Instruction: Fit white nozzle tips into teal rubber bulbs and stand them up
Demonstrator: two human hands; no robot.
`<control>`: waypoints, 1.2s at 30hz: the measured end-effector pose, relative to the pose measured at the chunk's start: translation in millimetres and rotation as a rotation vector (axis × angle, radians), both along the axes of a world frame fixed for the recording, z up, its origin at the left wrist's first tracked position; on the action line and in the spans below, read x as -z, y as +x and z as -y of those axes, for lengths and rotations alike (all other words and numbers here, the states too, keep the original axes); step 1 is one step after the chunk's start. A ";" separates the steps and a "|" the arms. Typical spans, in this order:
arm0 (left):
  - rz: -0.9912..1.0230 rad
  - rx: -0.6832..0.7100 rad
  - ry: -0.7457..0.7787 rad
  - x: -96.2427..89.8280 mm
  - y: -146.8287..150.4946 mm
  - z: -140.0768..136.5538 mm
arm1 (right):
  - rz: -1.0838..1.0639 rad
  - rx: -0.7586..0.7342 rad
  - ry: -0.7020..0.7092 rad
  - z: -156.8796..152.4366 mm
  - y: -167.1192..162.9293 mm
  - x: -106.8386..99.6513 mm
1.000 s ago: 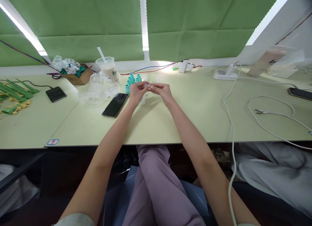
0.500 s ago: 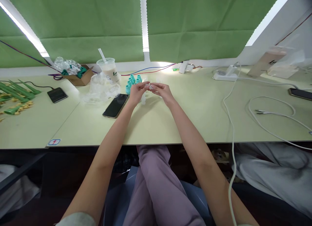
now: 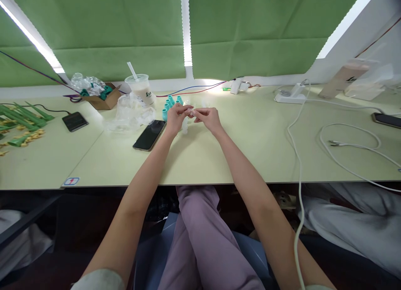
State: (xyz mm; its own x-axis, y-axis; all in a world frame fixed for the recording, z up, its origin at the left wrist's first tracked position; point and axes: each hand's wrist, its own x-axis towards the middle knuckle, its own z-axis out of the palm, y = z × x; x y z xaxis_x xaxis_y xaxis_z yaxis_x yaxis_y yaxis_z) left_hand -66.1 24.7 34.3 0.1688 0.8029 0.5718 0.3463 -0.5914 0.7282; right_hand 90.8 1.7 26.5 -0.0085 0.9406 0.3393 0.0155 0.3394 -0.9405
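Observation:
My left hand point(image 3: 176, 117) and my right hand point(image 3: 210, 118) meet above the table, fingertips pinched together. Between them is a small whitish piece point(image 3: 190, 111), mostly covered by the fingers; its kind does not show. Just under my hands stands a translucent white plastic piece point(image 3: 185, 128), partly hidden by my left hand. Several teal bottle-shaped pieces point(image 3: 165, 114) are grouped behind and left of my left hand. A black phone point(image 3: 149, 135) lies beside my left wrist.
Left of centre are a crumpled clear plastic bag point(image 3: 127, 114), a drink cup with a straw point(image 3: 139, 89) and a cardboard box point(image 3: 105, 101). Green stems point(image 3: 23, 119) lie far left. To the right are a power strip point(image 3: 290, 98) and a white cable point(image 3: 296, 148) hanging over the table edge.
My right fingertips have shifted slightly and closed in more around the small whitish piece, which shows less now. The things on the table stay where they were.

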 end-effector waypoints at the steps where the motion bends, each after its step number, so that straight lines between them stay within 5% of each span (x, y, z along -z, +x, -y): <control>1: -0.003 0.000 0.003 -0.1 0.0 0.0 | 0.007 0.011 0.006 -0.2 0.0 0.2; 9: 0.041 0.029 -0.021 -0.1 -3.9 -5.4 | -0.027 -0.134 -0.041 -2.1 1.9 -1.3; 18: -0.054 0.112 -0.002 -2.3 -16.0 -13.9 | -0.037 -0.087 -0.061 -3.6 0.0 2.1; 27: -0.222 -0.315 0.054 -15.9 -71.4 -18.5 | -0.194 0.036 -0.036 -7.6 7.9 1.2; 36: -0.557 -0.033 -0.147 -19.1 -81.4 -12.3 | -0.292 0.135 -0.052 -6.8 17.8 -3.5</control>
State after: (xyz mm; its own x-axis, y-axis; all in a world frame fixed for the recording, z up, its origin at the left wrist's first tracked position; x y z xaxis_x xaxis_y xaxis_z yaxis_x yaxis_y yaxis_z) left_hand -147.5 37.1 53.4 0.3858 0.8773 0.2854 0.7178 -0.4798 0.5045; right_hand 108.6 8.5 30.0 0.2084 0.9427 0.2604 -0.2155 0.3040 -0.9280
